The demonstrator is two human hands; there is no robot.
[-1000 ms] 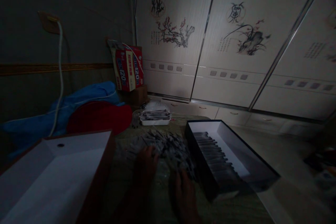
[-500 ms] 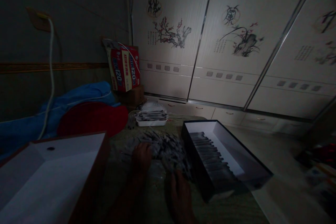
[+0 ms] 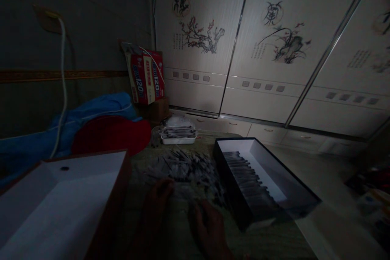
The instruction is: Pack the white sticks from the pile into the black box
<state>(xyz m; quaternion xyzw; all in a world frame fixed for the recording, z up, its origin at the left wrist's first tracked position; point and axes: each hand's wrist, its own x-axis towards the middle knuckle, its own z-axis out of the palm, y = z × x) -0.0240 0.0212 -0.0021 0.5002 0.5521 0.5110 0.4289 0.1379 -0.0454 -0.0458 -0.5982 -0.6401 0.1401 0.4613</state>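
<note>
Dark, thin stick-like pieces point(image 3: 189, 168) lie in a loose pile on the table point(image 3: 176, 231). At the pile's near left edge is my left hand point(image 3: 160, 199), fingers curled together; whatever they pinch is too dark to make out. My right hand point(image 3: 207, 223) is closed near the pile's front edge, with a faint object at its fingertips that I cannot identify. To the right, a black box point(image 3: 297, 183) with a white inside holds a row of dark, slender pieces point(image 3: 248, 178). Behind the pile, a white tray point(image 3: 178, 140) carries more thin pieces.
An open box point(image 3: 76, 199) with a white inside stands at the left. Beyond it lie a red round item point(image 3: 112, 134) and blue cloth point(image 3: 91, 109). A red carton point(image 3: 146, 77) and white cable point(image 3: 63, 85) are further back, beside sliding doors point(image 3: 195, 89).
My left hand has drawn back from the pile toward me, its fingers now curled. My right hand has turned slightly, its fingers more bent. The view has shifted a little.
</note>
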